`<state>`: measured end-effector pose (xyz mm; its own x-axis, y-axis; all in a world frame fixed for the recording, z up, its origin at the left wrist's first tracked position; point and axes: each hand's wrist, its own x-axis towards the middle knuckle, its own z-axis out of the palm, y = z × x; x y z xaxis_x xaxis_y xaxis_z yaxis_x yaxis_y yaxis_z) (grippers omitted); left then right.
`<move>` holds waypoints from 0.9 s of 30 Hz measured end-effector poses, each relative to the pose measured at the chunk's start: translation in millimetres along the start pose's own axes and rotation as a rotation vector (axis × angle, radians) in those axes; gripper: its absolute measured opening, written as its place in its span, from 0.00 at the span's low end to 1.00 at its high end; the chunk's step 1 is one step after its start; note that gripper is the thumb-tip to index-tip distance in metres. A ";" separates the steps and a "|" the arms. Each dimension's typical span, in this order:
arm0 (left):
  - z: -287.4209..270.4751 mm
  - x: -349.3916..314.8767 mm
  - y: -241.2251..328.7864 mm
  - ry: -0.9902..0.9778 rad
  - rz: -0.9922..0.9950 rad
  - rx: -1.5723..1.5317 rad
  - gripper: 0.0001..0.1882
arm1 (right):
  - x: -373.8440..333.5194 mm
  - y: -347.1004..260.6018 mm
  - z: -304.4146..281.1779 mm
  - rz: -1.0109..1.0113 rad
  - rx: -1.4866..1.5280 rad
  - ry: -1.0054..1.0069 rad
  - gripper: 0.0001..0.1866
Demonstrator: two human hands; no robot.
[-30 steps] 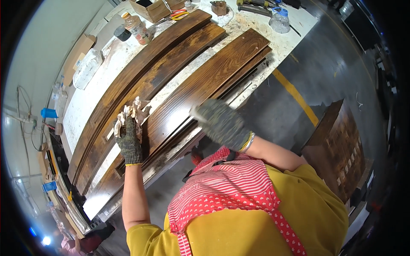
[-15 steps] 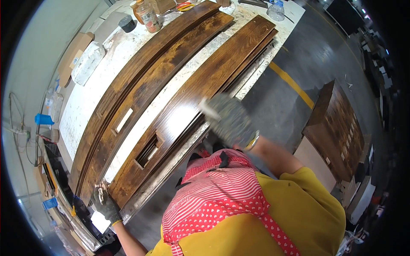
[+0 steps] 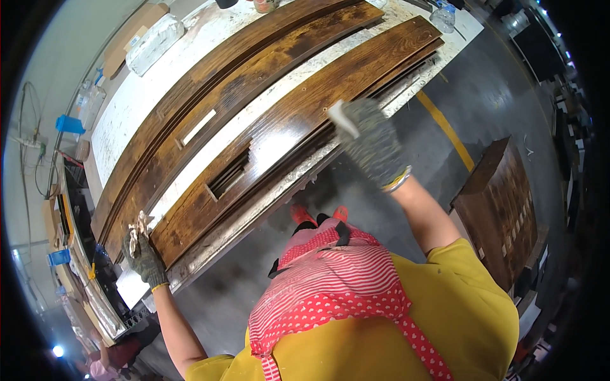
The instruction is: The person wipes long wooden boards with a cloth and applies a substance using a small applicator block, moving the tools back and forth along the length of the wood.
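My right hand (image 3: 372,146), in a grey-green knit glove blurred by motion, is over the near edge of a dark brown wooden board (image 3: 330,82). Its fingers are bent around a small pale piece (image 3: 343,119) whose kind I cannot make out. A rectangular cut-out (image 3: 230,174) opens in this board, left of that hand. By the board's left end, my left hand (image 3: 147,263), also gloved, is closed on a crumpled, stained cloth (image 3: 138,230). Beyond lies another brown board (image 3: 235,105) with a narrow slot (image 3: 198,127).
The boards rest on a paint-spotted white table (image 3: 121,136). A white wrapped block (image 3: 155,44) and a clear plastic bottle (image 3: 443,18) stand near its far side. A stack of brown panels (image 3: 499,209) is on the floor to the right. Blue bins (image 3: 70,124) hang at left.
The head view has shifted, so the boards and table sit higher in it. My right hand has moved slightly to the right along the board. The left hand stays by the board's end.
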<state>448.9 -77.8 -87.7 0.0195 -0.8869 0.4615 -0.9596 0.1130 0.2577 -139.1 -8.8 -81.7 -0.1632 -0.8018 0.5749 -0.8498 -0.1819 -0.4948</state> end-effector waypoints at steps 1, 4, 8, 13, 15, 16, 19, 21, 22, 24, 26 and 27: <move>0.2 0.9 0.5 -0.011 0.071 0.129 0.13 | -8.2 -17.0 10.0 0.040 0.095 -0.079 0.18; 1.6 -1.3 4.5 -0.014 -0.141 -0.283 0.13 | -24.1 -54.8 23.1 -0.217 -0.024 -0.015 0.19; 0.0 -1.6 7.6 0.054 0.065 -0.034 0.12 | -2.0 -33.6 -2.1 -0.132 -0.086 0.104 0.16; -1.3 -1.9 9.8 0.008 0.011 -0.104 0.15 | 22.7 12.1 -30.4 0.171 -0.021 0.084 0.18; -2.7 -1.7 10.9 0.057 -0.086 -0.296 0.13 | 9.1 -9.7 -9.3 0.008 -0.122 0.144 0.18; -3.6 -0.6 11.2 0.010 -0.123 -0.279 0.13 | 2.0 -26.3 5.5 0.011 -0.146 0.136 0.17; -4.5 -1.3 13.9 0.021 -0.106 -0.369 0.12 | -36.3 -98.8 42.0 -0.171 -0.302 0.085 0.16; -4.7 -1.6 14.9 0.021 -0.086 -0.367 0.11 | -51.6 -144.8 62.3 -0.176 -0.113 -0.117 0.21; -4.1 -2.3 15.4 -0.006 -0.057 -0.345 0.12 | -56.0 -160.0 65.4 -0.198 0.004 -0.128 0.20; -7.3 -1.9 12.3 0.058 0.041 -0.300 0.13 | -51.6 -172.8 64.6 -0.240 0.005 -0.184 0.19; -16.0 0.3 1.6 -0.034 -0.109 -0.478 0.12 | -35.0 -161.2 55.8 -0.407 -0.170 0.059 0.17; -20.3 0.7 -5.9 -0.084 -0.211 -0.715 0.13 | -28.7 -152.8 49.6 0.046 0.190 -0.023 0.17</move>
<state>460.3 -70.0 -71.7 0.1341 -0.9500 0.2820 -0.5209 0.1745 0.8356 20.4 13.8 -54.9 -0.1867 -0.8240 0.5349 -0.7316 -0.2468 -0.6356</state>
